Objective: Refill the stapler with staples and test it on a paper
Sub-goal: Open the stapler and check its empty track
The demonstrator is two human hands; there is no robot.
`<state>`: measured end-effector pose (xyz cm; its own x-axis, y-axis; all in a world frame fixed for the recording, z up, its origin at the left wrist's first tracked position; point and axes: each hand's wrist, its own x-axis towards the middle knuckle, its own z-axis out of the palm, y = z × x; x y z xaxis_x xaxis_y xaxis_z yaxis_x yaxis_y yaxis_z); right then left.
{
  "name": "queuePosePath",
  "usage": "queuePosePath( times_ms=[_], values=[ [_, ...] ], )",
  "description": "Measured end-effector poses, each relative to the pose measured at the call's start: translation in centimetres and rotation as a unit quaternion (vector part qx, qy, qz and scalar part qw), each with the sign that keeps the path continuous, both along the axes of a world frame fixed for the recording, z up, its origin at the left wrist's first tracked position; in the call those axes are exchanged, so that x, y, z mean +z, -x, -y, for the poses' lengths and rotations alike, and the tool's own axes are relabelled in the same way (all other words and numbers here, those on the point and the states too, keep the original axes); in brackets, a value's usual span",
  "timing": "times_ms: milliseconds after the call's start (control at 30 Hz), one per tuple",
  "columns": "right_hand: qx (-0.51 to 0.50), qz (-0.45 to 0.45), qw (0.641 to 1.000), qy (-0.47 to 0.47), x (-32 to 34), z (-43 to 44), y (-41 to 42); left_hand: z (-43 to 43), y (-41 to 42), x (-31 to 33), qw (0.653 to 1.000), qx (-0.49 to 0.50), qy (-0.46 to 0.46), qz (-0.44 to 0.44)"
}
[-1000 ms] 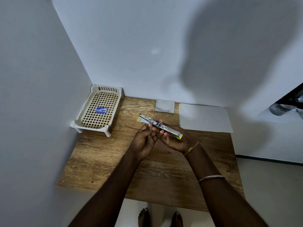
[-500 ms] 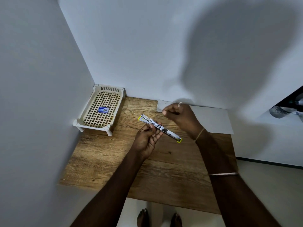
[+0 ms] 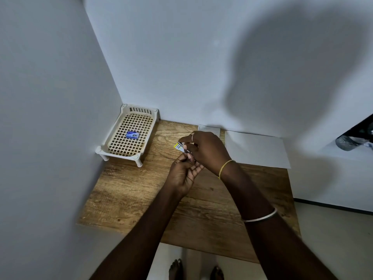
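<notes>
A slim metal stapler [image 3: 180,147] with yellow ends is held above the wooden table [image 3: 131,190]; only its far tip shows. My left hand [image 3: 182,174] grips it from below. My right hand [image 3: 205,151] lies over its top with thumb and forefinger pinched at the far end; whether it holds staples is hidden. A small blue staple box [image 3: 132,135] lies in the cream lattice tray [image 3: 113,150] at the back left. A white sheet of paper [image 3: 256,148] lies at the back right, and a small white square piece [image 3: 209,129] sits by the wall behind my right hand.
Walls close the table on the left and at the back. A dark object [image 3: 353,138] sticks in at the right edge. My bare feet [image 3: 193,269] show on the floor below the table's near edge.
My right hand left the stapler's near end, reached back to the small white piece by the wall, and has come back over the stapler's far end. My left hand kept hold of the stapler.
</notes>
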<state>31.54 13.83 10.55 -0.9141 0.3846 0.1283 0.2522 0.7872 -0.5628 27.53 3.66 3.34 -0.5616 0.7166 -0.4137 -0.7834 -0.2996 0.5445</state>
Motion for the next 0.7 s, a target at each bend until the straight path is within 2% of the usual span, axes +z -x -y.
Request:
queuePosePath(
  times_ms=[100, 400, 700],
  values=[
    [0.003, -0.005, 1.000, -0.010, 0.12, 0.26, 0.16, 0.29, 0.06, 0.27, 1.000, -0.003, 0.007, -0.003],
    [0.001, 0.008, 0.999, 0.046, 0.47, 0.62, 0.49, 0.86, -0.08, -0.22, 1.000, 0.000, 0.018, 0.002],
    [0.013, 0.005, 0.999, 0.043, 0.44, 0.49, 0.76, 0.76, 0.15, -0.50, 1.000, 0.005, 0.022, 0.003]
  ],
)
